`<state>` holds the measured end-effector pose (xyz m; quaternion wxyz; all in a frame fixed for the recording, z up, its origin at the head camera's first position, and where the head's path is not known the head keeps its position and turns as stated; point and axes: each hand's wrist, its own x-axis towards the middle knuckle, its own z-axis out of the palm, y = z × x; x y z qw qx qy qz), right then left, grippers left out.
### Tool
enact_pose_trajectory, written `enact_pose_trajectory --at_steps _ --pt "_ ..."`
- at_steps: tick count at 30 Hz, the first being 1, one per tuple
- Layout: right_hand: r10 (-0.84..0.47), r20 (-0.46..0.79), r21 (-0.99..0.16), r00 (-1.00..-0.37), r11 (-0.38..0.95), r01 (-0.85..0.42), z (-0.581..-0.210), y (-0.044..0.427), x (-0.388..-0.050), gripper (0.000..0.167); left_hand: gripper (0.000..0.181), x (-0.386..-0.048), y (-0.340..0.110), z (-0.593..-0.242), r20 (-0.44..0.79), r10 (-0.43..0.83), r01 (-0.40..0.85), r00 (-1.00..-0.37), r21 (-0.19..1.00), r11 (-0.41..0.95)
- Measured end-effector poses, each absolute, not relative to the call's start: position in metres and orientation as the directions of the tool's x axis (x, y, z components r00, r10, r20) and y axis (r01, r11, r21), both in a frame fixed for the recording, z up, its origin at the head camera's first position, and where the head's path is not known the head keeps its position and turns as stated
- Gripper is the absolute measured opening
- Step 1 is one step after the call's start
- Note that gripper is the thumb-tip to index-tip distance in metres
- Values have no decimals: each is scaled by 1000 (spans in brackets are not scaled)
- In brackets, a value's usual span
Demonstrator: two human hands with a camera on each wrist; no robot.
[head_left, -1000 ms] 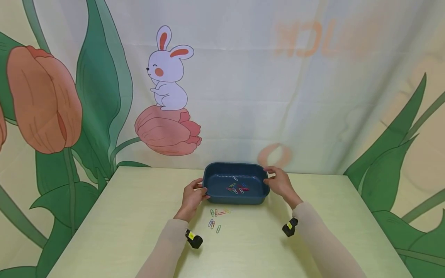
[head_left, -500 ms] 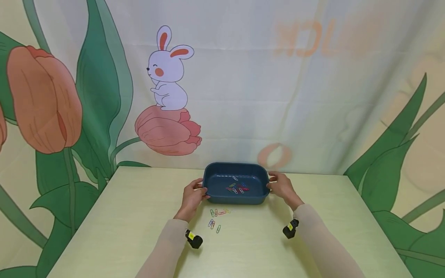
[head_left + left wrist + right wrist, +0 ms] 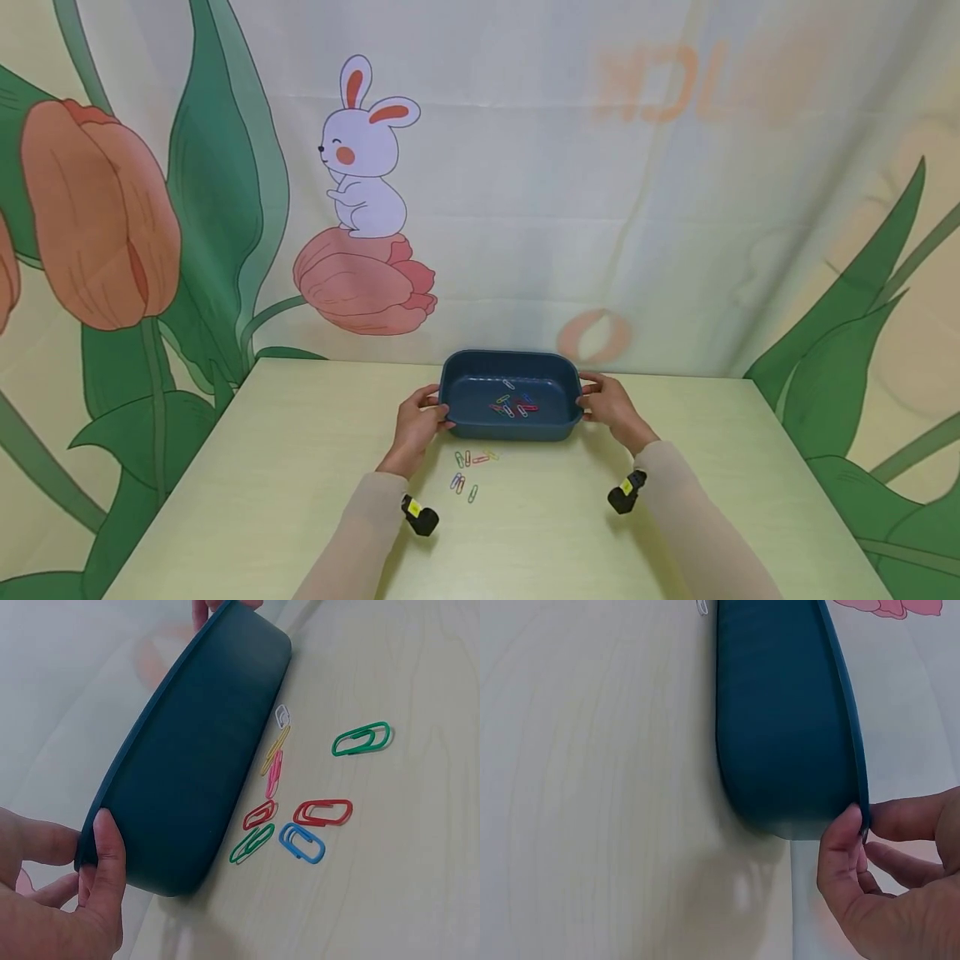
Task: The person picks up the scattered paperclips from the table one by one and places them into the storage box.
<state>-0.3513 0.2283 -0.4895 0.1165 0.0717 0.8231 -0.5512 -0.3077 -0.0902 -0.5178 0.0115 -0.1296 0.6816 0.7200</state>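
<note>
A dark blue rectangular tray (image 3: 510, 432) stands at the back of the table with several colored paper clips (image 3: 527, 407) inside. My left hand (image 3: 416, 429) pinches its left end, thumb on the outer wall and fingers at the rim, as the left wrist view shows. At the opposite end my right hand (image 3: 611, 408) pinches the rim between thumb and fingers, plain in the right wrist view. In front of the tray lie several loose paper clips; in the left wrist view a green paper clip (image 3: 361, 739), a red paper clip (image 3: 322, 813) and a blue paper clip (image 3: 302, 843) show clearly.
The pale wooden table (image 3: 300, 500) ends just behind the tray at a printed curtain (image 3: 510, 208) with a rabbit and tulips. Small black cameras (image 3: 420, 517) are strapped to both wrists.
My right hand has shifted slightly right and down along the tray's right end, its fingers now at the rim's outer side. The left hand, tray and paper clips stay practically in place.
</note>
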Motion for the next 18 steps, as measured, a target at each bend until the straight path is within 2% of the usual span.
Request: enact_pose_trajectory --at_steps 9,18 --pt "-1 -288 -902 -958 336 270 -492 225 -348 55 49 -298 -97 -522 -205 -164 -203 -965 979 -32" --pt "-1 -297 -903 -955 324 280 -490 224 -348 55 46 -278 -108 -516 -136 -127 -155 -982 977 146"
